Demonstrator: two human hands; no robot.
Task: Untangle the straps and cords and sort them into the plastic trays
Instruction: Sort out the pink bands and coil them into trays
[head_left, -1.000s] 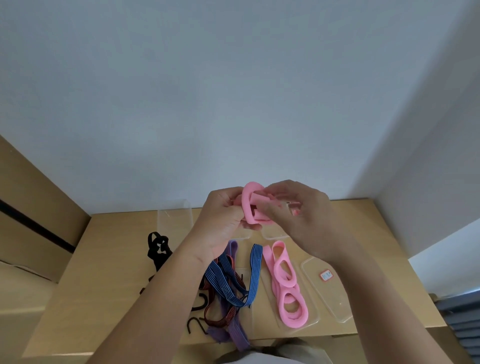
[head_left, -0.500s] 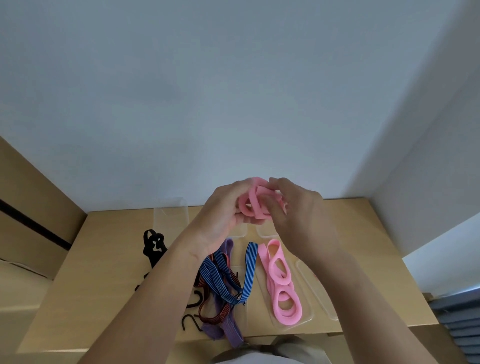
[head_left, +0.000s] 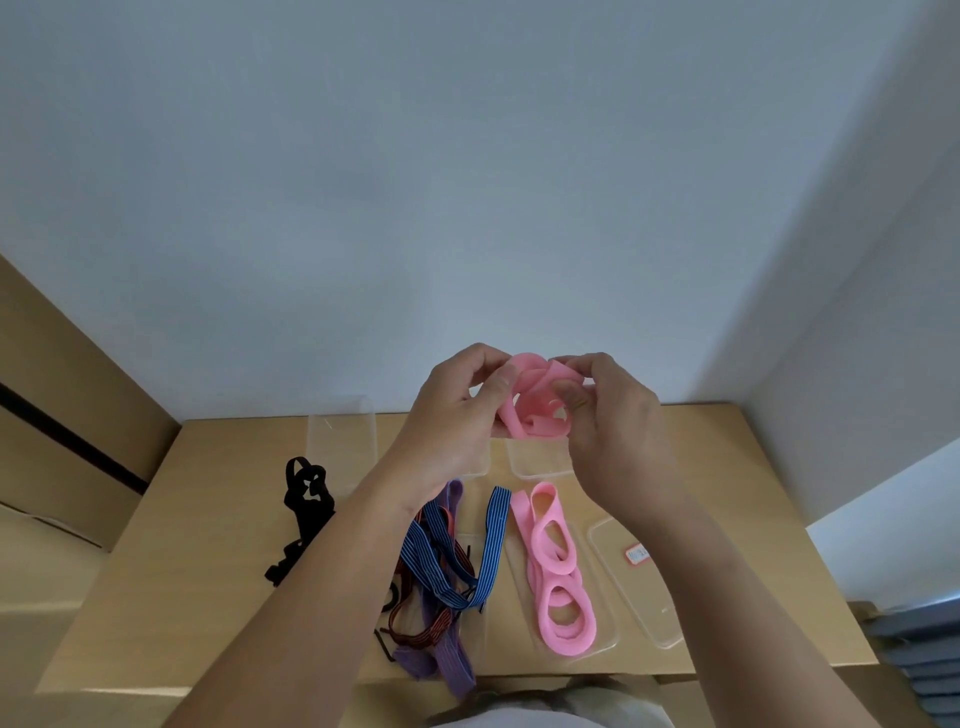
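Observation:
Above the table, both hands hold a tangled pink band (head_left: 530, 402). My left hand (head_left: 457, 415) pinches its left side and my right hand (head_left: 608, 415) pinches its right side with fingers curled in. Below them, more pink bands (head_left: 558, 577) lie in a clear plastic tray (head_left: 605, 642). To the left of that tray sits a tangle of blue striped straps (head_left: 457, 551), red-black cords (head_left: 421, 631) and a purple strap (head_left: 452, 665). A black strap (head_left: 304, 499) lies alone further left.
A clear tray with a red label (head_left: 644, 597) lies at the right. Three more clear trays stand at the back, one at the far left (head_left: 340, 431), two partly hidden by my hands. The wooden table (head_left: 208, 545) ends at a wall behind.
Both hands have risen slightly with the pink band and kept working it; its loops have shifted between the fingers. The camera view has tilted a little, and everything on the table stays put.

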